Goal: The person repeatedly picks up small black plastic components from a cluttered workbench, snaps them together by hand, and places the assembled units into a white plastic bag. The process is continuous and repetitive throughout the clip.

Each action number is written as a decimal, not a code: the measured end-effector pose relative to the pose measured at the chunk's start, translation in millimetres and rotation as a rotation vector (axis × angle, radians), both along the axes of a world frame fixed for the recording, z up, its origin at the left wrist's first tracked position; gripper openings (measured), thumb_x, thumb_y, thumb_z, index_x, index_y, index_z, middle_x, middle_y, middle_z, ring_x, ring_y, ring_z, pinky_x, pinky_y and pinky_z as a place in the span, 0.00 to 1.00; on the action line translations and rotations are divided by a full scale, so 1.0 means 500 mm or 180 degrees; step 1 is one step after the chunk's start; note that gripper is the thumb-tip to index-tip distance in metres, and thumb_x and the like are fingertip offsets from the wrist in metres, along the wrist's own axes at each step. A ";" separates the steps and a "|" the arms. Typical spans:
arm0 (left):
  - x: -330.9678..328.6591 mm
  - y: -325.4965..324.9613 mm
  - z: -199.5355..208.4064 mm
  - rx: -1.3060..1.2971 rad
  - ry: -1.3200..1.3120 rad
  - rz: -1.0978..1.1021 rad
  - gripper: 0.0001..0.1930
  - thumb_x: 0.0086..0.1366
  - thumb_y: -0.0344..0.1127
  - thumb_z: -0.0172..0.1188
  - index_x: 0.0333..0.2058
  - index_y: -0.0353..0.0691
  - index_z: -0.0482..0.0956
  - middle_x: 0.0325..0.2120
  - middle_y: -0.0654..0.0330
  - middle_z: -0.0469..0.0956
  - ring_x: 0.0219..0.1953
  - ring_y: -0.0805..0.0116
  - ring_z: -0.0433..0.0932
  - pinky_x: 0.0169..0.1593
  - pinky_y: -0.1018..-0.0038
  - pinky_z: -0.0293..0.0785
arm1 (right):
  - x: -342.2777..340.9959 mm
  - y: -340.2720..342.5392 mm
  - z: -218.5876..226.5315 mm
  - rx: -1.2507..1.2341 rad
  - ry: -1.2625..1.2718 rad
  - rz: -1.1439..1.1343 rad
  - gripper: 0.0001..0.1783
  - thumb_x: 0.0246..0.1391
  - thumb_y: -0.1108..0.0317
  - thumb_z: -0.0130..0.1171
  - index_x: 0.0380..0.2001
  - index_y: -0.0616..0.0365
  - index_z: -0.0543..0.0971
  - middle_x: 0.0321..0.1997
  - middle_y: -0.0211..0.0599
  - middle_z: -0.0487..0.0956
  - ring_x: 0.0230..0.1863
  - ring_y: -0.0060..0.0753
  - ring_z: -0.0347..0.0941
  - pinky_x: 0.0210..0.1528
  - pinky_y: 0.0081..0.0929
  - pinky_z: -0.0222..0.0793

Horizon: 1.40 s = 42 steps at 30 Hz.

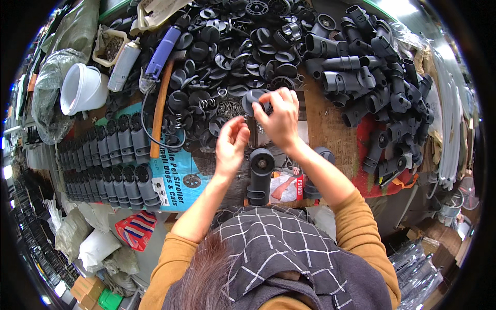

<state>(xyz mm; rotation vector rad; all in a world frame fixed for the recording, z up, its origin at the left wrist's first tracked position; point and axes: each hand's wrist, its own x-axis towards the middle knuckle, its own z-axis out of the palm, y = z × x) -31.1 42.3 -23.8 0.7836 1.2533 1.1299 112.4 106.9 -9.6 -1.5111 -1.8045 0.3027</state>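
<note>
My right hand (279, 120) grips a round black plastic cap (251, 101) between thumb and fingers, above the near edge of the parts heap. Just left of it, my left hand (231, 147) is closed in a pinch; what it holds, if anything, is too small to make out. Small metal springs (235, 107) lie in a cluster beyond the hands. Below them on the table rests a black plastic wheel housing (261, 173) with its round end away from me. A second housing (324, 154) is partly covered by my right forearm.
Loose black caps (222, 57) are heaped at the back. Black tubular housings (351, 72) are piled at right, and finished-looking rows of housings (119, 142) stand at left. A wooden-handled hammer (162, 108), a purple electric screwdriver (164, 51), a spray can (124, 66) and a white bucket (82, 89) lie left.
</note>
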 end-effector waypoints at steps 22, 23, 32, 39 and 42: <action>-0.024 -0.111 -0.046 0.0185 0.1712 -0.1604 0.23 0.64 0.34 0.57 0.57 0.36 0.70 0.52 0.48 0.73 0.55 0.61 0.73 0.56 0.71 0.69 | 0.013 -0.303 -0.082 -0.1813 0.1209 -0.0533 0.18 0.57 0.64 0.58 0.45 0.65 0.70 0.39 0.45 0.74 0.42 0.38 0.72 0.46 0.31 0.68; -0.028 -0.110 -0.054 0.0062 0.1537 -0.1627 0.23 0.64 0.35 0.57 0.57 0.37 0.70 0.55 0.48 0.72 0.55 0.59 0.73 0.58 0.70 0.66 | 0.013 -0.303 -0.085 -0.1860 0.1334 -0.0477 0.18 0.58 0.64 0.57 0.46 0.65 0.70 0.40 0.44 0.75 0.42 0.37 0.72 0.47 0.31 0.68; -0.025 -0.103 -0.066 0.0075 0.1371 -0.1539 0.20 0.62 0.30 0.59 0.53 0.35 0.73 0.47 0.52 0.76 0.50 0.62 0.76 0.54 0.71 0.70 | 0.024 -0.290 -0.115 -0.2465 0.1861 -0.0244 0.17 0.60 0.65 0.55 0.49 0.62 0.70 0.43 0.40 0.76 0.44 0.29 0.73 0.49 0.27 0.69; -0.050 -0.022 -0.069 -0.0537 0.1316 -0.2893 0.30 0.48 0.31 0.70 0.51 0.34 0.71 0.44 0.55 0.73 0.43 0.67 0.75 0.48 0.72 0.73 | 0.036 -0.265 -0.095 -0.2994 0.1962 -0.0243 0.21 0.55 0.62 0.59 0.48 0.63 0.74 0.45 0.39 0.77 0.47 0.29 0.73 0.51 0.27 0.68; -0.044 -0.010 -0.074 -0.0724 0.1183 -0.2871 0.30 0.42 0.32 0.73 0.45 0.31 0.73 0.40 0.53 0.73 0.40 0.64 0.77 0.45 0.70 0.76 | 0.032 -0.258 -0.094 -0.2951 0.1800 -0.0261 0.21 0.54 0.62 0.59 0.47 0.63 0.75 0.45 0.40 0.77 0.46 0.30 0.73 0.51 0.27 0.68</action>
